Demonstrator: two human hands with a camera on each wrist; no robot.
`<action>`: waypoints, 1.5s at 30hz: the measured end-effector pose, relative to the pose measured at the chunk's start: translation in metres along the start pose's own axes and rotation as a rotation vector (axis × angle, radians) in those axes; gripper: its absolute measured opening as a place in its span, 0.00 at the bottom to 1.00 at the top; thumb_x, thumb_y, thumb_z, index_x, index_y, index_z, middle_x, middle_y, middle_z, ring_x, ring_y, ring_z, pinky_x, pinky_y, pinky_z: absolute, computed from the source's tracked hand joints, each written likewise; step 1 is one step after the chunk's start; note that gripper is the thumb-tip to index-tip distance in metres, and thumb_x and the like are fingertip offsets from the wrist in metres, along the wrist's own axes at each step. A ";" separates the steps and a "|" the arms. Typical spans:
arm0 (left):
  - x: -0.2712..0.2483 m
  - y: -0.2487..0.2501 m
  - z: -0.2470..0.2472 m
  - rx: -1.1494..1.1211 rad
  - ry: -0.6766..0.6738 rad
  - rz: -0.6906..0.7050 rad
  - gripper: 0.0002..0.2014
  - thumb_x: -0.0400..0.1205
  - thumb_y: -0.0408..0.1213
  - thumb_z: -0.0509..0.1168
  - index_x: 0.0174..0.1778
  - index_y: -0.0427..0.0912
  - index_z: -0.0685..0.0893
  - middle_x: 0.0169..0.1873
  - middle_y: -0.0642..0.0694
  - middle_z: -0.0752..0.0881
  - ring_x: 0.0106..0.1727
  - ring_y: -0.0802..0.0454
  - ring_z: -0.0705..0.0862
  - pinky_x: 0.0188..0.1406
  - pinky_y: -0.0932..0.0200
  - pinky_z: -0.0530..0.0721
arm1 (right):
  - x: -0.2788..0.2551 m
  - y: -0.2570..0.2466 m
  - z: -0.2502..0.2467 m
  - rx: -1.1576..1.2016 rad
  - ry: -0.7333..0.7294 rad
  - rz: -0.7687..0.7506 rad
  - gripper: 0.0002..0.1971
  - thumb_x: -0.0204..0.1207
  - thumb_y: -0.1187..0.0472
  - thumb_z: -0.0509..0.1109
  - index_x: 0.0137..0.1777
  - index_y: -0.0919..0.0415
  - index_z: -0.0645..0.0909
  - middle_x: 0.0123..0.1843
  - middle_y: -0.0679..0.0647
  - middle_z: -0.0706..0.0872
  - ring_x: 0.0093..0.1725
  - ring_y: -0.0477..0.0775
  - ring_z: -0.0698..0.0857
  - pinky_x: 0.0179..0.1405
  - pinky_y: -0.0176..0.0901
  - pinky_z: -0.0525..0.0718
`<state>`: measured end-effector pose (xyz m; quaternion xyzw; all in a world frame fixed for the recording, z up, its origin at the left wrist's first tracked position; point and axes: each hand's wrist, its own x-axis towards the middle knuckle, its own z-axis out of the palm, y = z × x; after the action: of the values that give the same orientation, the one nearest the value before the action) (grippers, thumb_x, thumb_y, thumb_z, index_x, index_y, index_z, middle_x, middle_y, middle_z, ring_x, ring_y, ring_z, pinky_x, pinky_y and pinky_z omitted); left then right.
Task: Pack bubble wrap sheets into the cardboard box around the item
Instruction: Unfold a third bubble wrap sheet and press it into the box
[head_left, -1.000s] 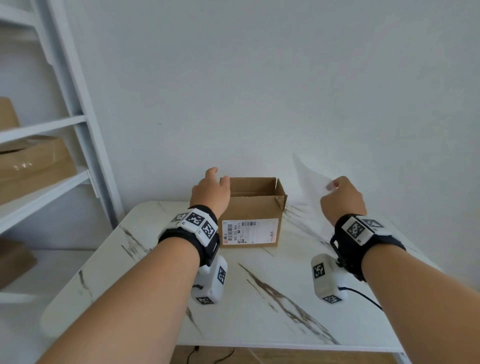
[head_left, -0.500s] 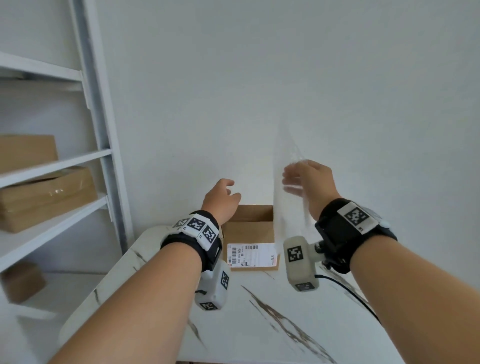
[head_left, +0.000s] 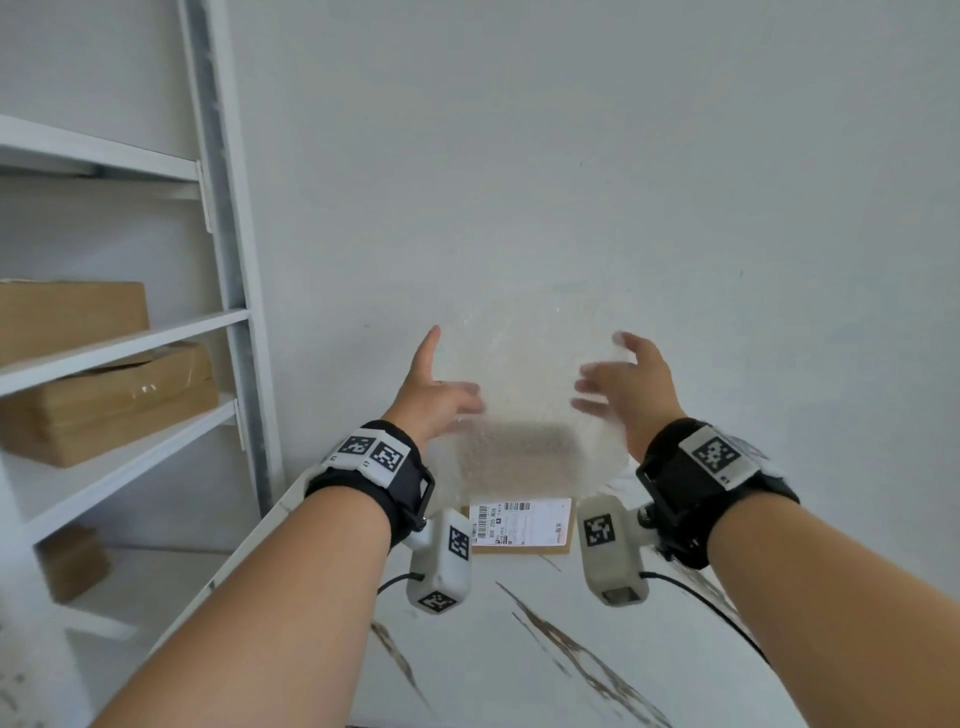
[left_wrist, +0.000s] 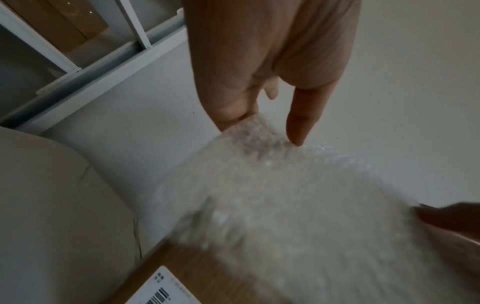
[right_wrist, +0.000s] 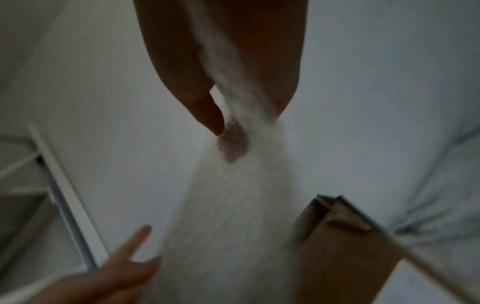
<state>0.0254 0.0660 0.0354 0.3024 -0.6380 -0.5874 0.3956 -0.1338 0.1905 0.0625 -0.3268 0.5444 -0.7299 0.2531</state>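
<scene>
Bubble wrap sheet (head_left: 524, 415): hangs upright, directly above cardboard box (head_left: 519, 545) near the counter's (head_left: 519, 649) far edge.
Left hand (head_left: 431, 395): fingers pinch its left edge.
Right hand (head_left: 628, 389): fingers pinch the right — equally near.

- A bubble wrap sheet (head_left: 524, 415) is hanging between the left hand (head_left: 431, 400) and right hand (head_left: 631, 395), screening the cardboard box (head_left: 522, 527) below.
- The shelf unit (head_left: 228, 260) is standing close on the left, hemming that side.
- The wall (head_left: 571, 156) is rising just behind the box.
- Bare marble table (head_left: 519, 649) is lying open in front of the box.
</scene>
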 end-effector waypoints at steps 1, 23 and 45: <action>-0.001 0.001 -0.003 0.032 -0.012 0.019 0.46 0.76 0.17 0.68 0.80 0.65 0.61 0.51 0.39 0.85 0.49 0.46 0.85 0.54 0.51 0.88 | -0.002 0.003 -0.002 -0.111 -0.014 -0.022 0.17 0.82 0.73 0.59 0.69 0.61 0.71 0.41 0.57 0.80 0.38 0.53 0.83 0.31 0.42 0.89; 0.001 0.006 0.001 0.824 -0.124 0.190 0.10 0.70 0.42 0.78 0.39 0.48 0.83 0.37 0.51 0.77 0.40 0.53 0.77 0.41 0.59 0.74 | 0.015 0.006 -0.001 -0.596 -0.177 -0.245 0.12 0.68 0.68 0.78 0.34 0.68 0.75 0.27 0.57 0.69 0.27 0.51 0.68 0.30 0.39 0.68; -0.003 -0.006 -0.012 0.026 -0.215 -0.122 0.07 0.82 0.28 0.59 0.47 0.41 0.82 0.28 0.48 0.82 0.22 0.56 0.82 0.22 0.66 0.81 | 0.009 0.031 -0.010 -0.071 -0.427 0.231 0.15 0.84 0.68 0.60 0.60 0.54 0.85 0.50 0.56 0.89 0.46 0.54 0.87 0.44 0.42 0.87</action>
<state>0.0368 0.0612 0.0290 0.2811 -0.6648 -0.6310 0.2846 -0.1472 0.1815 0.0328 -0.4180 0.5378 -0.5909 0.4324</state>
